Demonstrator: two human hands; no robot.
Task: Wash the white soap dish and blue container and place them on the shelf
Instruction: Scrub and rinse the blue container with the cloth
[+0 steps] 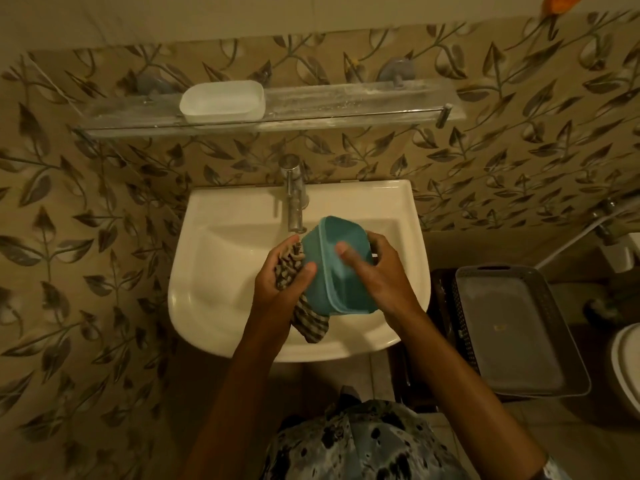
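Blue rectangular plastic container (334, 289) tilted over middle of white ceramic sink (214, 306), right hand (377, 271) clamped on its rim, left hand (277, 282) gripping striped cloth (311, 323) against its side; white rounded soap dish (221, 100) sits left on glass shelf (346, 103); scrubbing step, next likely rinse, then shelve
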